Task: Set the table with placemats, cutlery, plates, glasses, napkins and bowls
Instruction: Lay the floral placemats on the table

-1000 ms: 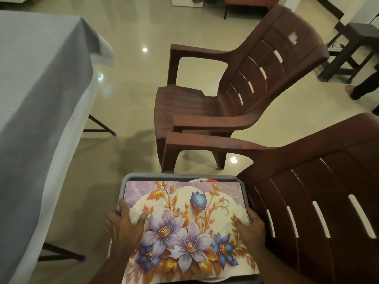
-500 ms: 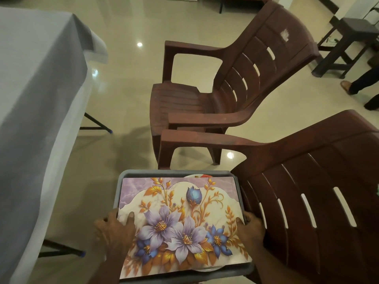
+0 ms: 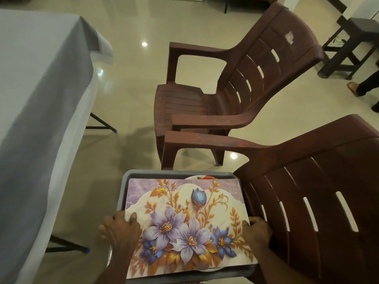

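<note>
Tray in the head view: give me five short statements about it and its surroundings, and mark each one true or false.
1. Both hands hold the grey tray by its sides. True: the left hand and the right hand each have a grip on one edge.
2. A floral placemat lies on top of the tray. True.
3. The tray rests on the table. False: the table stands to the left, apart from it.
4. The table is bare wood. False: a grey cloth covers it.
5. Two brown chairs stand on the right, the far chair and the near chair. True.
</note>
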